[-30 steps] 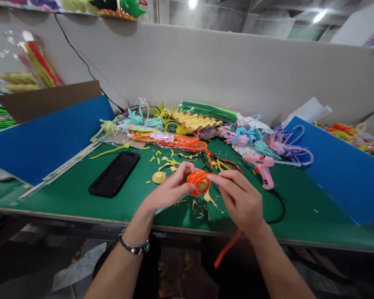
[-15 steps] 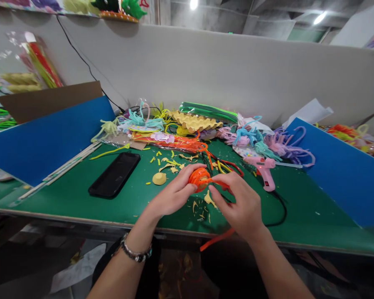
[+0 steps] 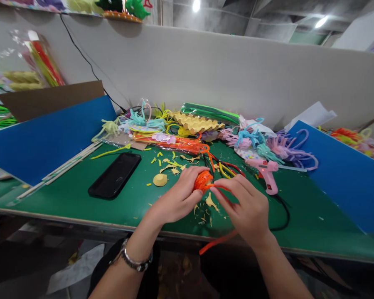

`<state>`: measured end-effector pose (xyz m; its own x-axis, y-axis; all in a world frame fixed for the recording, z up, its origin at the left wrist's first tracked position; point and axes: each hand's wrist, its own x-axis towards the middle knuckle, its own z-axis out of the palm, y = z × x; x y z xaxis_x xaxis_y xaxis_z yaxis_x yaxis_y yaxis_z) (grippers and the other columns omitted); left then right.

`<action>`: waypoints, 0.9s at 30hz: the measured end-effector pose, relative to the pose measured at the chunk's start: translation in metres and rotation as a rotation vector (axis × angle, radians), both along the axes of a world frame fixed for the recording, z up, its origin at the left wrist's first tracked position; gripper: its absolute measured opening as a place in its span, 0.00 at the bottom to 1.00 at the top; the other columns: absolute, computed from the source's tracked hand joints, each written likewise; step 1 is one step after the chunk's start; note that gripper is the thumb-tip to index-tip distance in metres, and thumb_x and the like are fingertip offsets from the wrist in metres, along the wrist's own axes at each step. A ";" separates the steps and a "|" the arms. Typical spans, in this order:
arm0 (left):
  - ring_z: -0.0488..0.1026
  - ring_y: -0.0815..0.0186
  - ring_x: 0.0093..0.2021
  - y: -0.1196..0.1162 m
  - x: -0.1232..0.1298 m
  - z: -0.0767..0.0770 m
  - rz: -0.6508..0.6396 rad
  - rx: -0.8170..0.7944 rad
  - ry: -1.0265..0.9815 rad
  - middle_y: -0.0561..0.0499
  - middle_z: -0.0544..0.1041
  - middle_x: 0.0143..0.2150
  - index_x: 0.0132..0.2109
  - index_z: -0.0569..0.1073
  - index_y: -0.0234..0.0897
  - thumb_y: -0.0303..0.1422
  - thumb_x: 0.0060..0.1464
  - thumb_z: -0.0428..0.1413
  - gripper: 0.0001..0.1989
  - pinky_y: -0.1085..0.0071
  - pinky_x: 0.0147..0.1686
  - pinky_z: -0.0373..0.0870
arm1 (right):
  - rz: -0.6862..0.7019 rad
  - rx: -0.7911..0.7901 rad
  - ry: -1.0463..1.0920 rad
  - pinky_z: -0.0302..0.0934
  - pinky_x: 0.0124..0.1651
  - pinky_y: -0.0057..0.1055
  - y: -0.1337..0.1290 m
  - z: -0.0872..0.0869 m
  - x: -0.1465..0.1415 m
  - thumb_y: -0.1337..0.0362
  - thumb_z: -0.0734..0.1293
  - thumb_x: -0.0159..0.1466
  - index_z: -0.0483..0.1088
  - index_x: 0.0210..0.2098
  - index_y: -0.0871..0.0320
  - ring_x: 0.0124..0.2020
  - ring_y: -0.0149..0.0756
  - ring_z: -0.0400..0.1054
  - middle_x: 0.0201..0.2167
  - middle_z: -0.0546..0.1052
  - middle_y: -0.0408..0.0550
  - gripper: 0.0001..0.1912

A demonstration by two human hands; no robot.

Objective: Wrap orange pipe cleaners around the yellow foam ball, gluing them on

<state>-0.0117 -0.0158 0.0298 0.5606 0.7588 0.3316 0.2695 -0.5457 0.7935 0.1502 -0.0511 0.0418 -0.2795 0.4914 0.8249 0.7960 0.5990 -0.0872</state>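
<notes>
Between finger and thumb, my left hand [image 3: 183, 193] holds a small rounded piece wrapped in orange pipe cleaner [image 3: 203, 180]; a bit of its tan core shows on the right side. My right hand [image 3: 244, 203] pinches the orange strand [image 3: 220, 186] just right of the wrapped piece. The strand's loose end hangs below that hand, over the table's front edge. A tan cup-shaped piece [image 3: 160, 180] lies on the green table left of my left hand. Tan scraps [image 3: 210, 202] are scattered beneath and around the hands.
A black phone [image 3: 114, 175] lies at the left, beside thin sticks [image 3: 60, 166]. The pink glue gun [image 3: 268, 174] and its black cord are at the right. Bundles of pipe cleaners and an egg carton [image 3: 196, 123] line the back. Blue boards [image 3: 46, 139] flank the table [image 3: 81, 207].
The wrapped piece has turned in my left hand, showing more orange and less tan. Both hands have shifted slightly right, and the view has moved a little.
</notes>
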 end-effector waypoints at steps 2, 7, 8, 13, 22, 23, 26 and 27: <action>0.59 0.58 0.55 -0.001 0.000 0.001 -0.005 0.012 0.017 0.43 0.64 0.54 0.56 0.57 0.38 0.27 0.53 0.43 0.22 0.57 0.57 0.54 | -0.014 0.007 -0.006 0.61 0.32 0.26 0.000 0.000 0.000 0.67 0.63 0.62 0.68 0.31 0.57 0.24 0.30 0.67 0.23 0.73 0.44 0.04; 0.58 0.59 0.56 -0.003 0.002 0.002 -0.016 0.032 0.029 0.42 0.63 0.54 0.55 0.57 0.36 0.28 0.55 0.42 0.20 0.59 0.58 0.53 | -0.032 0.024 -0.011 0.60 0.31 0.26 0.001 -0.001 0.000 0.67 0.64 0.62 0.67 0.30 0.57 0.24 0.30 0.66 0.22 0.73 0.43 0.03; 0.58 0.59 0.55 -0.004 0.002 0.002 -0.018 0.038 0.032 0.41 0.63 0.54 0.55 0.57 0.34 0.28 0.55 0.42 0.20 0.59 0.58 0.53 | -0.036 0.029 -0.011 0.59 0.31 0.26 0.002 -0.001 0.000 0.67 0.64 0.62 0.66 0.30 0.58 0.23 0.29 0.66 0.22 0.73 0.43 0.04; 0.59 0.59 0.53 -0.005 0.005 0.003 -0.003 0.070 0.033 0.42 0.64 0.51 0.54 0.58 0.35 0.27 0.54 0.42 0.19 0.59 0.56 0.56 | -0.066 0.031 0.012 0.59 0.28 0.24 0.002 0.000 -0.001 0.66 0.64 0.61 0.65 0.28 0.57 0.23 0.29 0.65 0.21 0.71 0.42 0.05; 0.59 0.59 0.53 -0.006 0.006 0.001 -0.030 0.082 -0.001 0.42 0.63 0.52 0.53 0.57 0.36 0.28 0.54 0.44 0.19 0.59 0.55 0.56 | -0.085 -0.017 0.099 0.56 0.25 0.23 -0.002 0.004 -0.007 0.68 0.66 0.59 0.64 0.24 0.57 0.21 0.26 0.63 0.19 0.68 0.39 0.08; 0.59 0.59 0.53 -0.006 0.006 0.001 -0.032 0.076 0.003 0.43 0.63 0.52 0.53 0.57 0.36 0.29 0.54 0.45 0.19 0.59 0.55 0.57 | -0.088 -0.028 0.107 0.56 0.25 0.23 -0.002 0.004 -0.007 0.69 0.66 0.59 0.64 0.24 0.58 0.21 0.26 0.63 0.19 0.68 0.39 0.08; 0.60 0.59 0.52 -0.005 0.007 0.000 -0.034 0.060 0.018 0.43 0.64 0.51 0.53 0.56 0.36 0.29 0.53 0.46 0.19 0.59 0.53 0.59 | -0.094 -0.059 0.118 0.56 0.25 0.22 -0.003 0.004 -0.008 0.69 0.66 0.58 0.64 0.24 0.58 0.21 0.25 0.63 0.19 0.67 0.38 0.08; 0.61 0.59 0.51 -0.005 0.007 -0.001 -0.033 0.056 0.019 0.43 0.64 0.50 0.53 0.57 0.35 0.29 0.54 0.45 0.18 0.59 0.53 0.59 | -0.095 -0.066 0.119 0.56 0.25 0.22 -0.003 0.004 -0.008 0.69 0.66 0.58 0.64 0.24 0.58 0.21 0.25 0.63 0.19 0.67 0.38 0.08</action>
